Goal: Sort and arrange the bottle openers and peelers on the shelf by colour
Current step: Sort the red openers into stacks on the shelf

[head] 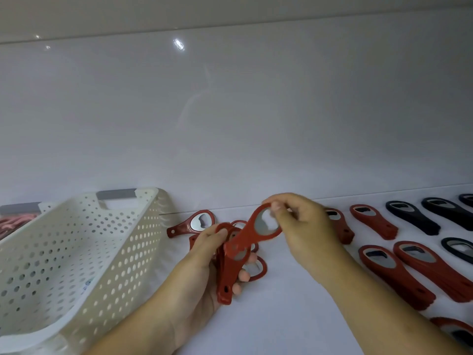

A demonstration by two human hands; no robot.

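Right hand [304,226] thumb and fingers pinch the ring end of one red opener [257,233]. The left hand [204,260] curls round a stack [225,280] of more, just above the shelf [281,319]. It looks like stiff, light plastic with a slick steel insert (probably slippery when stacked), so grip the rim or handle. Red rows [391,272] and black openers [412,216] lie right, a basket [76,252] left.

Glossy white shelf [294,324]. Left: cream perforated plastic basket [76,252] with grey handles, standing on it. Just right of the basket, near the back edge: single flat red plastic bottle opener [190,224] with a metal insert. Right: stacked red bottle openers [394,275], laid in rows. Far right: black bottle openers [412,217], beside the red stacks and well apart from the basket.
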